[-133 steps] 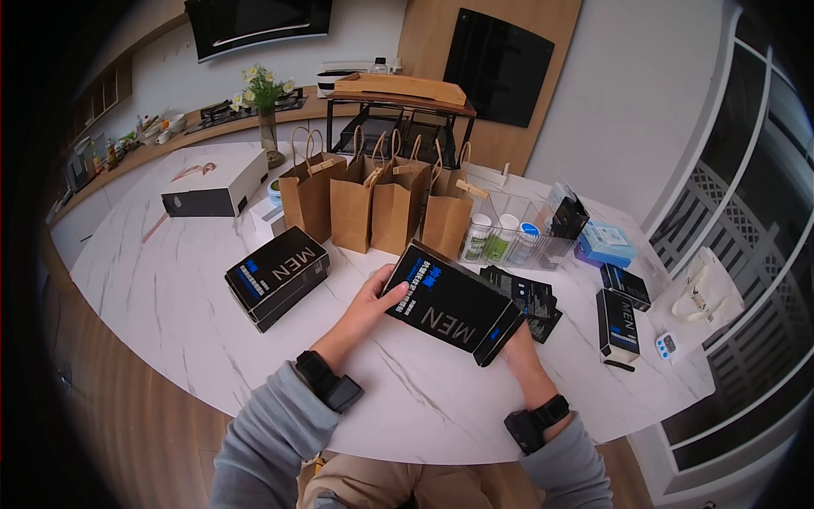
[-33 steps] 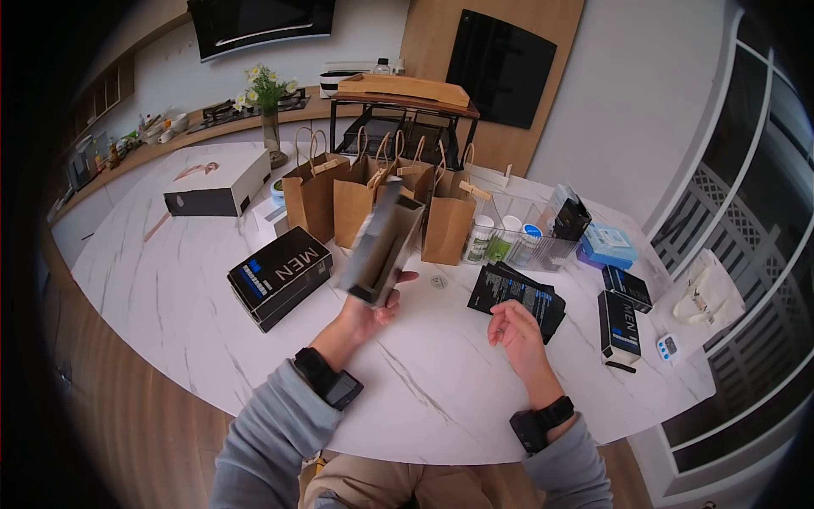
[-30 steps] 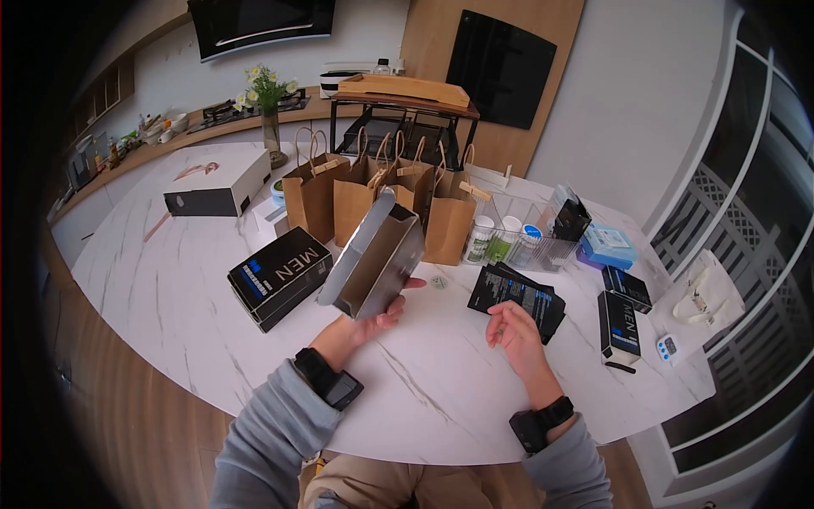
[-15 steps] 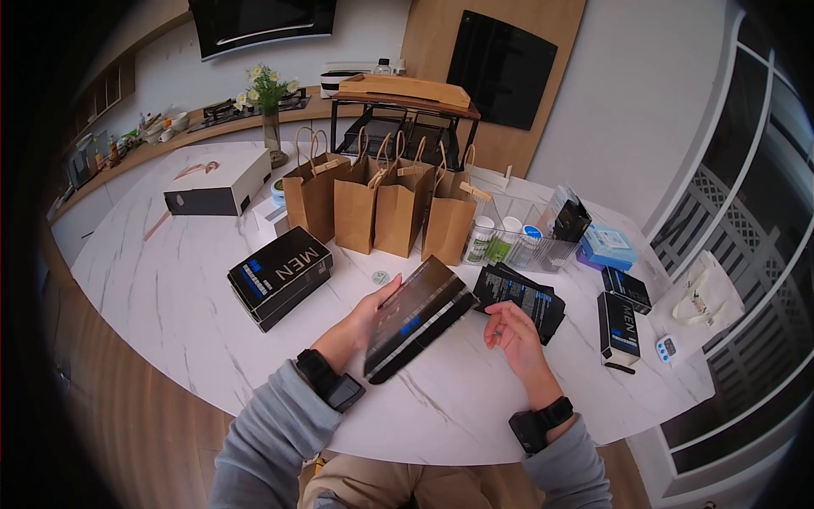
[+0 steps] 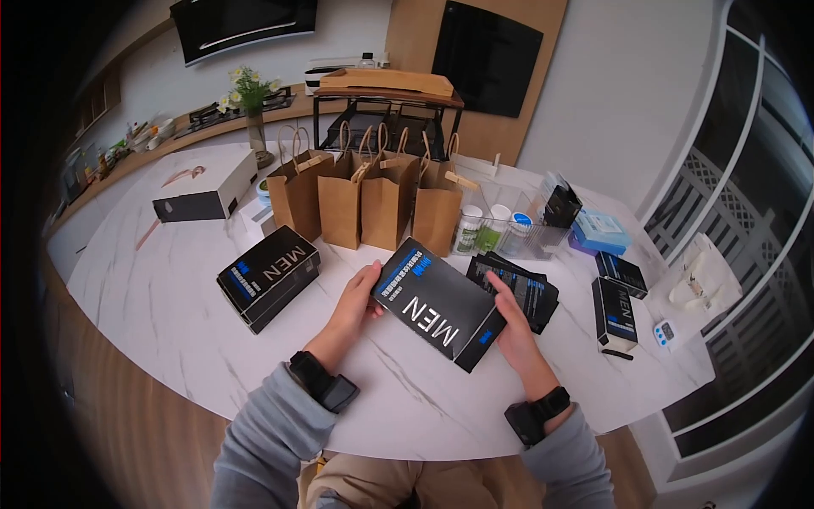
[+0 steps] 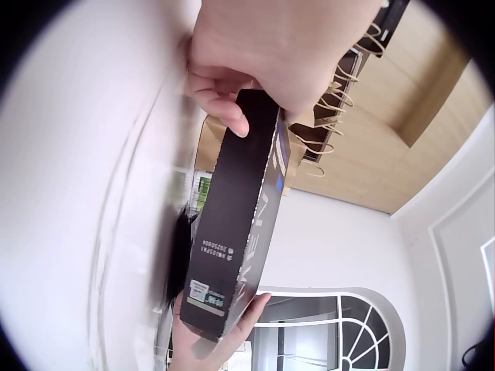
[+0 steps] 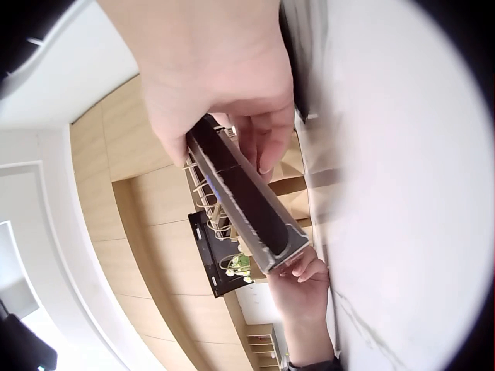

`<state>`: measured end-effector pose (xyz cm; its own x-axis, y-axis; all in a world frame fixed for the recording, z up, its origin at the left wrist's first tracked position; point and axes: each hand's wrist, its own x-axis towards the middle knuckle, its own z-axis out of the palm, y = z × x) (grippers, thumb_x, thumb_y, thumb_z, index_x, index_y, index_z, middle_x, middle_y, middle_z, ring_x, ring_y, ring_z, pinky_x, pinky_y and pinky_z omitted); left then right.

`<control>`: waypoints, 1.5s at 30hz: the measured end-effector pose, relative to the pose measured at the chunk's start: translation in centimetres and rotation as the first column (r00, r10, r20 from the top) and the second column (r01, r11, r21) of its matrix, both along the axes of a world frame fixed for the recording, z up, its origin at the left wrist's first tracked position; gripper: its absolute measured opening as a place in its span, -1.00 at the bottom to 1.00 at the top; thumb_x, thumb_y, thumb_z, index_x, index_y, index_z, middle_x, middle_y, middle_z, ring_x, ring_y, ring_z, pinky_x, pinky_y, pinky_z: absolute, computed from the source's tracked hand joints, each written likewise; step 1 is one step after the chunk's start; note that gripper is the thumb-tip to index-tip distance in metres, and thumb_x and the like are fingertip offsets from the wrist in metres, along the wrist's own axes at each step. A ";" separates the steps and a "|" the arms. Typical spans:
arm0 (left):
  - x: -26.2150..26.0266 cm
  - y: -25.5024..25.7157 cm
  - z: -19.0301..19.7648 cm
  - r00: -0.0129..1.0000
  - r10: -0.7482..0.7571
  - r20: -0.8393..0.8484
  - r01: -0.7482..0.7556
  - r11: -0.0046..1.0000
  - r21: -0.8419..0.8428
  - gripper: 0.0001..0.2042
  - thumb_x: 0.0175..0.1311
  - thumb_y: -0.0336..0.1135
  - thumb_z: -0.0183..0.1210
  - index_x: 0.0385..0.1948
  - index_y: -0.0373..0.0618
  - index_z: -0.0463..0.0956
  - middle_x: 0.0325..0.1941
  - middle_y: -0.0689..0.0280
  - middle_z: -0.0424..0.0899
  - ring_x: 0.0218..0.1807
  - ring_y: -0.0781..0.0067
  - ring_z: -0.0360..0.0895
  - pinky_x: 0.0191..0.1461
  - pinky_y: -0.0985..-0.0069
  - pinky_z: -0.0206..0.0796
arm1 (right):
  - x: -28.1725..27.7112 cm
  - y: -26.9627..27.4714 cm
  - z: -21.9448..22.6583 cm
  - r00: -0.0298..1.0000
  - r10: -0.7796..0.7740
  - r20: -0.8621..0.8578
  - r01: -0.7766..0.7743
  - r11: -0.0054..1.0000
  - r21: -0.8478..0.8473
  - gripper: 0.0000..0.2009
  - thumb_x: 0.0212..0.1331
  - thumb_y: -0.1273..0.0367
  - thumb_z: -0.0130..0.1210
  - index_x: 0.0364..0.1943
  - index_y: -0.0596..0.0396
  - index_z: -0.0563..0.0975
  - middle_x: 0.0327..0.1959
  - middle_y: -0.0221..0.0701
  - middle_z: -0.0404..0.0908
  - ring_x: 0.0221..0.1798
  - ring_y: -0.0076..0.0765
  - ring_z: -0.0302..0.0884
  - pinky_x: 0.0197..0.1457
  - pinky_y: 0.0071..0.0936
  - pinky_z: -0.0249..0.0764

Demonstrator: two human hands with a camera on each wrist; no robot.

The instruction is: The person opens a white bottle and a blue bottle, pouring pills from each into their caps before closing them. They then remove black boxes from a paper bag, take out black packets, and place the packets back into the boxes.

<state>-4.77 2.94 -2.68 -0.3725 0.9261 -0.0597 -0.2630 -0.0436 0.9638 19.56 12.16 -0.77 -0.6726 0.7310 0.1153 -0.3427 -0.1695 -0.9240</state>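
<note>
Across most of our view spreads the marbled white table. Towards eleven o'clock, four brown paper bags stand in a row; at nine o'clock lies a black MEN box. At the clock's centre, raised above the tabletop, is the held box, its silver lettering facing up. Half a second ago it was tilted in our left hand alone, with our right hand off it — now both grip it. The left curls round its nine o'clock edge; the right clasps its four o'clock end between thumb and fingers. That should mean, we judge, a steadier hold for working at that end. At three o'clock, just beside the box, lie fanned black packets; farther off, a small timer.
</note>
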 end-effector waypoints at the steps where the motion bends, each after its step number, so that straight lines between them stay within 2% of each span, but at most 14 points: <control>1: 0.0 0.0 0.0 1.000 -0.001 0.005 0.001 1.000 0.031 -0.60 0.27 0.09 -0.16 -0.21 -0.08 0.39 -0.54 0.45 0.46 -0.66 0.70 0.29 -0.60 0.77 0.10 | 0.1 0.2 -0.3 0.995 0.007 0.101 -0.010 1.000 0.028 -0.48 0.23 0.17 -0.14 0.25 0.02 0.12 0.13 -0.37 0.29 0.19 -0.44 0.21 0.23 -0.45 0.13; 2: 0.0 0.1 0.0 1.000 -0.002 0.009 0.002 0.998 0.062 -0.59 0.28 0.08 -0.17 -0.18 -0.09 0.37 -0.53 0.44 0.46 -0.64 0.69 0.30 -0.59 0.76 0.11 | 0.1 0.6 -0.9 0.993 0.000 0.121 -0.003 1.000 0.030 -0.52 0.19 0.23 -0.07 0.19 0.05 0.20 0.02 -0.41 0.38 0.07 -0.52 0.34 0.07 -0.53 0.30; 3: -0.1 0.2 0.0 1.000 -0.009 0.006 0.009 0.998 0.060 -0.59 0.28 0.08 -0.17 -0.18 -0.09 0.37 -0.53 0.44 0.46 -0.64 0.69 0.30 -0.59 0.76 0.11 | 0.2 0.7 -0.9 0.993 -0.007 0.118 0.004 1.000 0.028 -0.52 0.19 0.23 -0.07 0.19 0.05 0.20 0.02 -0.41 0.38 0.07 -0.52 0.34 0.07 -0.53 0.30; 6: -0.3 0.3 -0.2 0.994 -0.065 0.085 0.043 0.970 0.238 -0.55 0.31 0.05 -0.24 -0.02 -0.13 0.30 -0.47 0.40 0.48 -0.59 0.68 0.35 -0.55 0.75 0.18 | 0.2 0.1 0.0 0.966 0.044 0.256 -0.036 0.999 -0.035 -0.62 0.14 0.23 0.02 0.00 0.10 0.37 -0.31 -0.58 0.46 -0.35 -0.73 0.42 -0.40 -0.74 0.37; 9: 0.3 0.0 0.4 0.986 0.009 0.166 -0.053 0.963 0.263 -0.53 0.31 0.06 -0.26 0.04 -0.12 0.25 -0.39 0.36 0.48 -0.57 0.66 0.38 -0.51 0.74 0.24 | 0.4 0.1 0.0 0.963 0.049 0.266 -0.033 0.997 -0.063 -0.65 0.13 0.25 0.02 -0.03 0.11 0.38 -0.32 -0.58 0.48 -0.36 -0.73 0.45 -0.43 -0.75 0.37; 13: -0.3 0.0 -0.1 0.990 0.063 0.129 -0.095 0.961 0.259 -0.53 0.33 0.06 -0.30 0.09 -0.06 0.21 -0.24 0.34 0.45 -0.52 0.60 0.42 -0.47 0.69 0.29 | 0.3 1.0 -1.1 0.994 -0.051 0.100 0.061 0.993 -0.105 -0.65 0.14 0.28 0.01 -0.02 0.13 0.36 -0.27 -0.52 0.47 -0.26 -0.67 0.45 -0.29 -0.69 0.40; 15: -0.7 0.1 -0.5 0.993 0.055 0.109 -0.082 0.961 0.263 -0.53 0.33 0.06 -0.30 0.09 -0.06 0.21 -0.25 0.35 0.45 -0.52 0.59 0.41 -0.46 0.68 0.28 | 0.3 1.6 -1.2 0.959 -0.222 -0.177 0.197 0.969 -0.147 -0.59 0.11 0.30 0.01 0.05 0.14 0.31 -0.08 -0.42 0.43 0.02 -0.50 0.36 0.11 -0.47 0.25; 17: -0.7 0.1 -0.5 0.995 0.049 0.091 -0.071 0.961 0.267 -0.53 0.33 0.07 -0.30 0.10 -0.06 0.21 -0.27 0.36 0.44 -0.51 0.58 0.41 -0.45 0.67 0.28 | 0.7 1.7 -0.1 0.848 -0.386 -0.362 0.354 0.922 -0.155 -0.71 0.14 0.32 -0.01 -0.06 0.07 0.32 -0.15 -0.41 0.42 -0.11 -0.48 0.41 -0.07 -0.48 0.37; 22: -0.4 -0.2 -0.1 0.997 0.064 0.054 -0.076 0.963 0.259 -0.53 0.33 0.06 -0.29 0.09 -0.06 0.23 -0.30 0.37 0.44 -0.52 0.60 0.41 -0.45 0.69 0.26 | 3.7 5.1 -0.8 0.525 -0.692 -0.496 0.666 0.697 -0.267 -0.70 0.14 0.23 0.00 -0.13 0.01 0.24 -0.16 -0.33 0.42 -0.18 -0.30 0.45 -0.26 -0.36 0.43; 25: -0.3 -0.2 -0.1 0.997 0.066 0.049 -0.077 0.965 0.251 -0.54 0.33 0.06 -0.30 0.08 -0.07 0.24 -0.32 0.38 0.43 -0.52 0.61 0.41 -0.45 0.70 0.25 | 5.4 6.8 -1.2 0.362 -0.804 -0.472 0.682 0.574 -0.454 -0.69 0.16 0.29 -0.03 -0.09 0.12 0.23 -0.09 -0.29 0.38 -0.09 -0.27 0.42 -0.03 -0.28 0.45; 31: -0.2 -0.3 0.1 0.998 0.062 0.024 -0.066 0.968 0.241 -0.54 0.33 0.05 -0.31 0.07 -0.08 0.24 -0.33 0.39 0.43 -0.53 0.62 0.41 -0.46 0.71 0.25 | 8.6 10.4 -4.1 0.293 -0.880 -0.374 0.589 0.475 -0.654 -0.68 0.18 0.35 -0.07 -0.05 0.25 0.23 -0.06 -0.26 0.36 -0.01 -0.24 0.40 0.09 -0.31 0.41; 38: -0.2 -0.5 0.3 0.998 0.065 -0.012 -0.060 0.973 0.224 -0.54 0.32 0.06 -0.30 0.07 -0.04 0.25 -0.35 0.44 0.41 -0.52 0.64 0.37 -0.42 0.71 0.22 | 9.9 11.8 -5.1 0.327 -0.869 -0.371 0.570 0.495 -0.655 -0.67 0.14 0.36 -0.01 -0.10 0.29 0.26 -0.07 -0.15 0.32 0.02 -0.14 0.37 0.13 -0.31 0.38; 40: -0.3 -0.3 0.1 0.998 0.059 -0.009 -0.055 0.975 0.217 -0.55 0.31 0.06 -0.29 0.06 -0.03 0.25 -0.34 0.43 0.41 -0.52 0.63 0.38 -0.41 0.70 0.22 | 9.6 11.9 -4.6 0.311 -0.928 -0.206 0.576 0.357 -0.736 -0.65 0.11 0.33 0.04 -0.12 0.31 0.28 -0.08 -0.12 0.29 -0.02 -0.14 0.36 0.11 -0.29 0.40; 45: -0.3 -0.4 0.2 0.998 0.062 -0.024 -0.055 0.974 0.221 -0.55 0.31 0.06 -0.28 0.06 -0.03 0.26 -0.33 0.42 0.41 -0.52 0.62 0.38 -0.41 0.70 0.21 | 9.4 11.0 -4.8 0.348 -0.906 -0.240 0.636 0.417 -0.650 -0.61 0.09 0.30 0.06 -0.10 0.30 0.26 -0.11 -0.17 0.27 -0.13 -0.22 0.35 0.05 -0.29 0.45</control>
<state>-5.12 2.52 -2.51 -0.4247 0.8919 0.1552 -0.2239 -0.2696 0.9366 28.93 23.21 -5.53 0.3098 0.9225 -0.2304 -0.8638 0.1718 -0.4736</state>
